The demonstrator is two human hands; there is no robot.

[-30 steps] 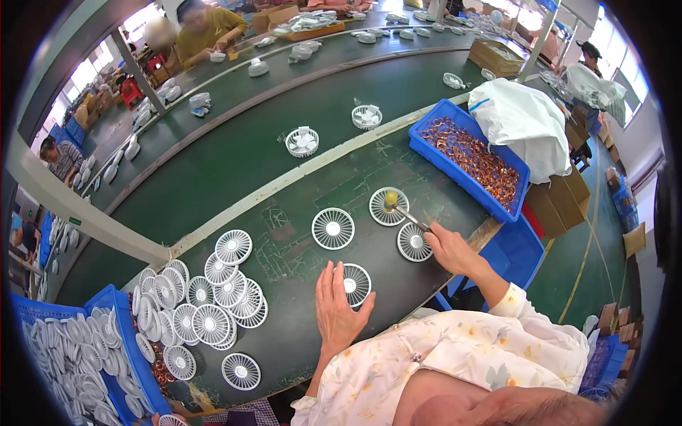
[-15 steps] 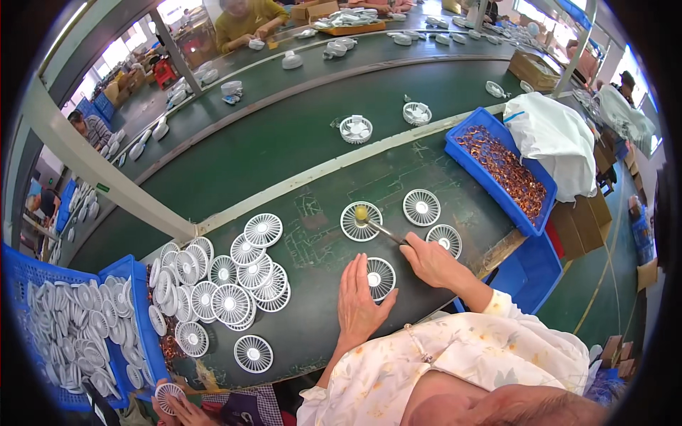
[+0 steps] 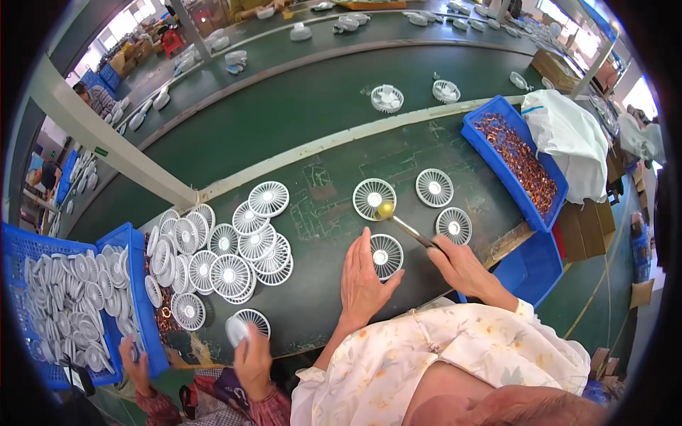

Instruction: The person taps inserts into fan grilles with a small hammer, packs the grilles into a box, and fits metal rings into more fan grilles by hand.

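Observation:
My right hand [image 3: 465, 268] is closed around the dark handle of a small mallet [image 3: 406, 228]. Its round yellow head hangs at the near edge of a white spoked fan cover [image 3: 371, 194]. Resting on the table, my left hand [image 3: 364, 285] has its fingers stretched out and the thumb apart. It borders a nearer round fan cover [image 3: 386, 264], touching or almost touching its left and lower rim. Two more fan covers, one farther [image 3: 434, 187] and one nearer [image 3: 453, 226], lie flat to the right.
An overlapping heap of fan covers [image 3: 231, 275] spreads to the left, beside blue crates [image 3: 136, 284]. A co-worker's hand [image 3: 254, 362] holds a white cover at the near left. At the right stand a blue bin [image 3: 510, 108] of copper-coloured parts and a white sack [image 3: 572, 145]. A conveyor [image 3: 284, 135] runs behind.
The mallet head has come from the far cover's middle to its near edge. My left hand stays beside the nearer cover. The co-worker's hand has reached over the near-left cover. The view has shifted.

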